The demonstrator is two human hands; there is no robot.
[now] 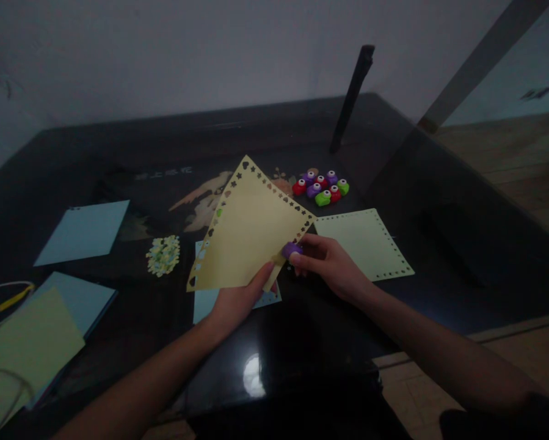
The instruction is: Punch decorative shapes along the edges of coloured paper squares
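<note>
Left hand (237,299): fingers pinching yellow sheet (249,235) at its lower edge, frame centre.
Right hand (331,263): fingers gripping purple punch (292,249) against the sheet's right edge.

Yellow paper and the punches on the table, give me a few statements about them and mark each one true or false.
1. The left hand holds the yellow paper by its lower edge. True.
2. The right hand holds a red punch. False: the punch it holds at the sheet's edge is purple.
3. The yellow paper has shapes punched along its edges. True.
4. The cluster of small punches sits on the light green sheet. False: it sits on the dark table beyond that sheet.
5. A pile of paper bits lies left of the yellow paper. True.
</note>
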